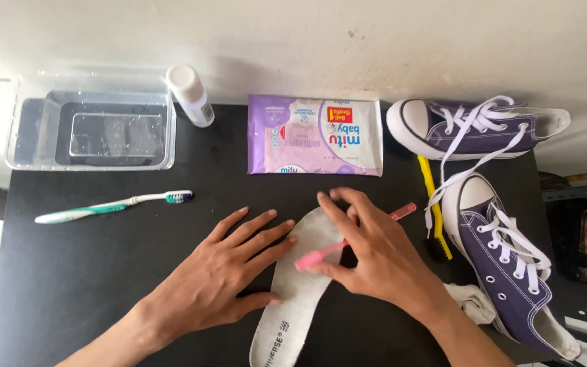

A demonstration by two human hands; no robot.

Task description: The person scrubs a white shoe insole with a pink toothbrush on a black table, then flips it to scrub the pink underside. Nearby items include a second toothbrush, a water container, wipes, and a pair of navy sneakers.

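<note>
1. Plainly, the black table carries everything, and the scrubbing is under way at its front edge.
2. Two purple sneakers lie at the right, still laced, white toe caps toward the wall; I judge they have yet to be cleaned, though I cannot tell how clean they are.
3. A clear plastic tub with water in it stands at the back left, wet inside.
4. A purple pack of wipes lies flat at the back centre, looking sealed.
5. The pale insole lies between the hands, toe end pointing away; no foam or wet patch shows on it, so progress is hard to read.
6. The left hand is spread flat, fingers pinning the insole's left edge.
7. The right hand is closed around a pink toothbrush, its bristle end down on the insole.
8. A green and white toothbrush lies unused well to the left.
9. A small white bottle stands by the tub, capped.
</note>
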